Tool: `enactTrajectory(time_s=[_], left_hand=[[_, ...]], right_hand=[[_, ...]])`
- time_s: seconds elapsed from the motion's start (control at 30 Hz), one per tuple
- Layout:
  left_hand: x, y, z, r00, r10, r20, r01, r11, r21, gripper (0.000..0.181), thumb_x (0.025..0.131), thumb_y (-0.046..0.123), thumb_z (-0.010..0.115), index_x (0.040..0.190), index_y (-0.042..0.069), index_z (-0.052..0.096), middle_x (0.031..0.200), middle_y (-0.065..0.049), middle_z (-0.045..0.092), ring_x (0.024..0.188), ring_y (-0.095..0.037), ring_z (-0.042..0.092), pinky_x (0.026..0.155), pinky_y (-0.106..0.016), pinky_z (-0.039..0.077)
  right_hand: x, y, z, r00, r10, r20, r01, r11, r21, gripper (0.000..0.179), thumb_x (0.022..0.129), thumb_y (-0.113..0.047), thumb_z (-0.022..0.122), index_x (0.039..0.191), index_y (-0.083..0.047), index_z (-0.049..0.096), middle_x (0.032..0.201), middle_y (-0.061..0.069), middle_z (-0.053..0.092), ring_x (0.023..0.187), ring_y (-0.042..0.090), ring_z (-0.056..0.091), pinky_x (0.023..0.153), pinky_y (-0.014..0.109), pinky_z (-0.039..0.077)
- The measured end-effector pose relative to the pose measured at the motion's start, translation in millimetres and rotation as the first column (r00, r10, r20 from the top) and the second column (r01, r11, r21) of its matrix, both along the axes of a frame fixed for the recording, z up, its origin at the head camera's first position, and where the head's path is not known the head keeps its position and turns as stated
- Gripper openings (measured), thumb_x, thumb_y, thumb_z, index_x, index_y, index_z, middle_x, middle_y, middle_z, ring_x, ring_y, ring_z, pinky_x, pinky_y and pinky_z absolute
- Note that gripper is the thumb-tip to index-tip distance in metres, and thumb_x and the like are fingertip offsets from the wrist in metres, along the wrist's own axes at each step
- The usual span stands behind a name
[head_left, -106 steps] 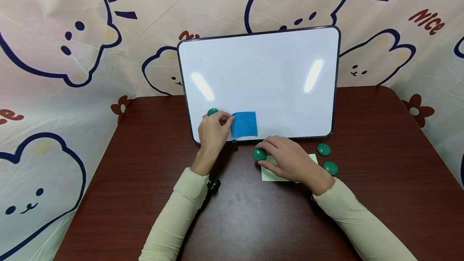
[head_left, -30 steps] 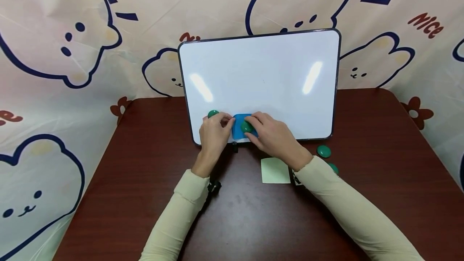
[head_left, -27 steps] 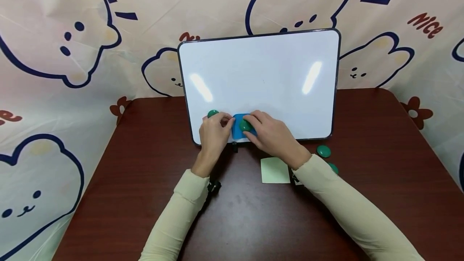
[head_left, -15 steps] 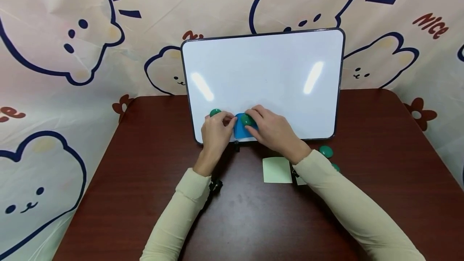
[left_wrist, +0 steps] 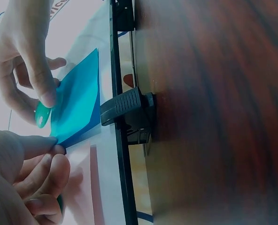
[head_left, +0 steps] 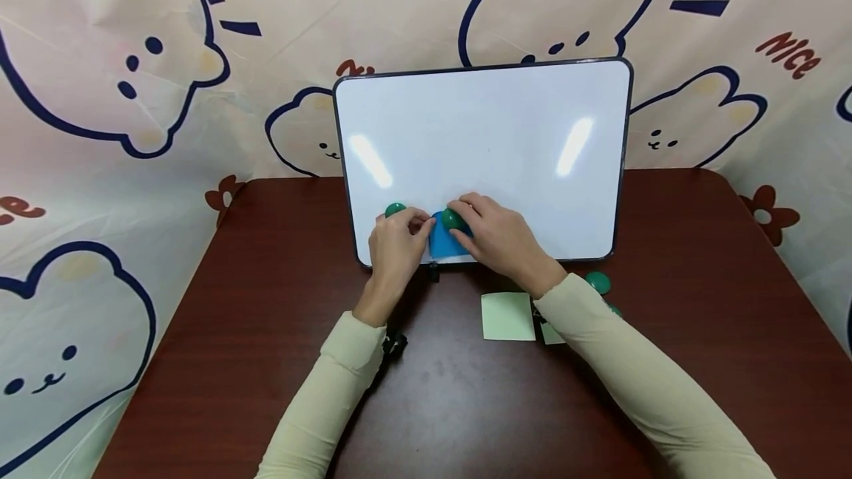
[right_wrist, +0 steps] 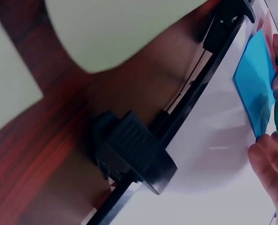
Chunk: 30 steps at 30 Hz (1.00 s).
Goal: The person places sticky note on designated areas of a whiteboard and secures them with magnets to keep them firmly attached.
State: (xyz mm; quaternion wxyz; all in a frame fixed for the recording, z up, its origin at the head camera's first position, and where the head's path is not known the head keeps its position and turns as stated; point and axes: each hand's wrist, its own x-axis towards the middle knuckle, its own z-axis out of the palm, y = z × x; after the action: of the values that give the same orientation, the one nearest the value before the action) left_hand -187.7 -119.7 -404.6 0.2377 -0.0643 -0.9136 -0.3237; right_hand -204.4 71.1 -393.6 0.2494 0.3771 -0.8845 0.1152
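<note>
Low on the whiteboard (head_left: 486, 146), a square blue paper note (head_left: 444, 245) lies between my two hands. The left hand (head_left: 394, 246) pinches its upper left corner between thumb and fingers. With thumb and fingers, my right hand (head_left: 509, 239) holds a round green magnet (head_left: 453, 219) at the upper part of the note. Another green magnet (head_left: 394, 209) sits on the board just above the left hand. In the left wrist view, a pink paper note (left_wrist: 81, 187) shows on the board behind the left fingers, partly hidden by them.
On the brown table lie a pale green note (head_left: 508, 316) and part of another pale note (head_left: 551, 333) by the right sleeve. One green magnet (head_left: 599, 282) and an edge of another show beyond that sleeve. Black clips (right_wrist: 139, 150) grip the board's lower frame. A patterned cloth hangs behind.
The right hand has carried the green magnet from over the pale green note onto the blue note, then slid it slightly upward there. The left hand has stayed at the note's corner.
</note>
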Motion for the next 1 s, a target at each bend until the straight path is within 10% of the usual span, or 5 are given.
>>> enactTrajectory(time_s=[0.67, 1.0], left_hand=[[0.1, 2.0, 0.5, 1.000, -0.013, -0.014, 0.013, 1.000, -0.007, 0.019, 0.091, 0.024, 0.074, 0.092, 0.005, 0.077, 0.082, -0.010, 0.076, 0.075, -0.022, 0.071, 0.085, -0.045, 0.052], [-0.3, -2.1, -0.2, 0.999, -0.042, 0.009, 0.042, 0.999, 0.018, 0.020, 0.091, 0.023, 0.074, 0.093, 0.004, 0.077, 0.084, -0.011, 0.076, 0.077, -0.022, 0.071, 0.088, -0.046, 0.051]], right_hand=[[-4.8, 1.8, -4.0, 1.000, 0.003, -0.008, -0.003, 1.000, -0.002, 0.043, 0.092, -0.029, 0.072, 0.128, -0.006, 0.063, 0.122, 0.011, 0.061, 0.105, 0.024, 0.063, 0.080, 0.034, 0.060], [16.7, 7.6, -5.1, 0.999, 0.001, 0.039, 0.002, 0.997, -0.079, 0.046, 0.091, -0.028, 0.074, 0.130, -0.005, 0.062, 0.123, 0.012, 0.061, 0.101, 0.023, 0.065, 0.076, 0.033, 0.060]])
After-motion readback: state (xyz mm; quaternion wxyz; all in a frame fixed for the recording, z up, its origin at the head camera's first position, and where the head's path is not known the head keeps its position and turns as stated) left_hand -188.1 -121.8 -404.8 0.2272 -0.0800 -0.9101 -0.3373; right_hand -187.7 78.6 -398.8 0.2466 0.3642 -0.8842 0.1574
